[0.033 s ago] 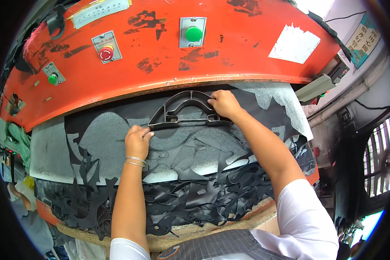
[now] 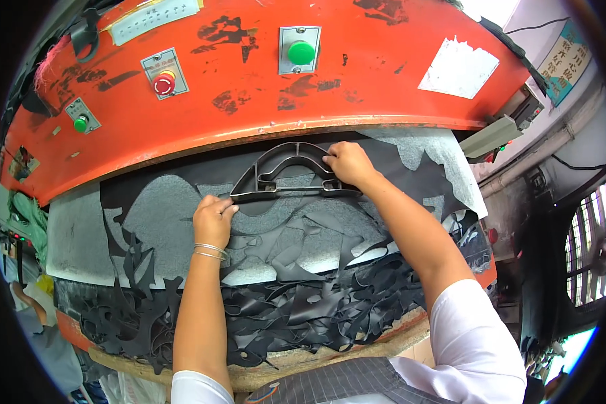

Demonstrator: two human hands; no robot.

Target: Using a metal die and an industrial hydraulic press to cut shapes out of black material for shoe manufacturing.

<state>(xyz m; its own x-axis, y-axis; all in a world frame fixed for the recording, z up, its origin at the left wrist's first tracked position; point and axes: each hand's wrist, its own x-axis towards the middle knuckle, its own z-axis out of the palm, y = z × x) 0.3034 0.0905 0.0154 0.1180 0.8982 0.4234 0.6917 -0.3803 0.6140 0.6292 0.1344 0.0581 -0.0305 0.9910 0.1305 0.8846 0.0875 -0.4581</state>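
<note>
A dark metal cutting die [image 2: 296,145], arched with a straight near edge, rests on a black leather-like sheet [image 2: 411,178] under the front of the red machine. My left hand [image 2: 213,219] pinches the die's left corner, with bangles at the wrist. On the other side, my right hand [image 2: 351,163] is closed on the die's right end, its fingertips on the upper rim. Large pieces are cut out of the sheet, and the grey felt-like board [image 2: 158,205] shows through these holes.
A red press machine [image 2: 249,87] spans the far side, with a large green button [image 2: 301,52], a red stop button [image 2: 163,84] and a small green button [image 2: 81,124]. Black offcuts [image 2: 303,306] heap along the near edge. A metal bracket [image 2: 491,137] juts out at right.
</note>
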